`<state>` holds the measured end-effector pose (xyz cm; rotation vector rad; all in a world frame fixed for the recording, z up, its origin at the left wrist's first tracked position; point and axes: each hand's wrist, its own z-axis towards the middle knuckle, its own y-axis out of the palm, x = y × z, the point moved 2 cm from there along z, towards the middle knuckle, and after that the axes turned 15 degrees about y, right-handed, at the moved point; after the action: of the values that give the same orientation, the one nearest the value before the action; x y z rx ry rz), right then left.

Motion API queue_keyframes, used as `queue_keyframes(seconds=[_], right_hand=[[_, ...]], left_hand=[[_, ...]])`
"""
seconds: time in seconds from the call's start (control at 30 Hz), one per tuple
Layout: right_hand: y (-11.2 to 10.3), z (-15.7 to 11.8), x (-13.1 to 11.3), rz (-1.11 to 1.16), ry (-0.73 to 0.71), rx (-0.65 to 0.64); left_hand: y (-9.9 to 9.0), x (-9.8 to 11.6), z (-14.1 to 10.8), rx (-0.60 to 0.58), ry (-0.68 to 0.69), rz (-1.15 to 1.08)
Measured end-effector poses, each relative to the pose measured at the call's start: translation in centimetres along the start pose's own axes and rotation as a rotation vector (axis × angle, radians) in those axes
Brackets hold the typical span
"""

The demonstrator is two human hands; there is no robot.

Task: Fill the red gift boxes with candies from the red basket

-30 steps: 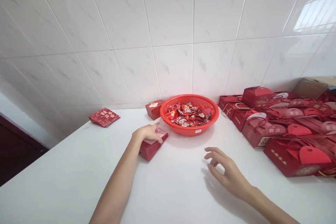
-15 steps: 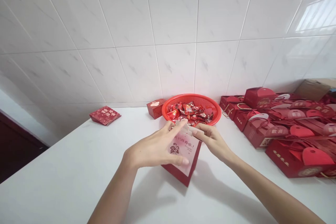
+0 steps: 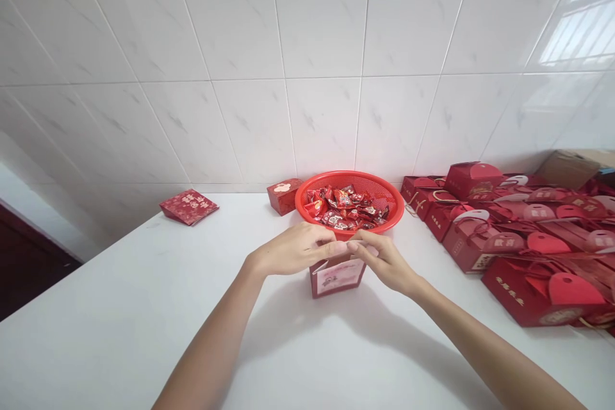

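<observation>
The left hand [image 3: 291, 251] and right hand [image 3: 388, 262] are bare and slender, with smooth backs, long, thin fingers and narrow thumbs whose nails look short, though the finer detail of the nails is too small to make out. Both wrists are slim and bare, and the left forearm [image 3: 211, 330] and right forearm [image 3: 485, 339] are bare too, smooth and gently rounded, each widening evenly from the wrist to where the lower edge of the view cuts it off, below any sleeve.
</observation>
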<state>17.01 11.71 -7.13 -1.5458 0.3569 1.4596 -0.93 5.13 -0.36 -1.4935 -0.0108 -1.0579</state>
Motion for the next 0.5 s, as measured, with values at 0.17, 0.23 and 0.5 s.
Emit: queue_keyframes(seconds=[0.17,0.23,0.5], right_hand=[[0.5,0.4,0.4,0.059,0.018,0.013],[0.2,0.6,0.4,0.039,0.022,-0.023],[-6.4,8.8,0.2,-0.527,0.104,0.124]], left_hand=[[0.1,-1.0,0.2,-0.002,0.013,-0.034],[0.3,-1.7,0.4,-0.032,0.012,-0.133],[1.0,-3.0,1.0,-0.223,0.035,-0.450]])
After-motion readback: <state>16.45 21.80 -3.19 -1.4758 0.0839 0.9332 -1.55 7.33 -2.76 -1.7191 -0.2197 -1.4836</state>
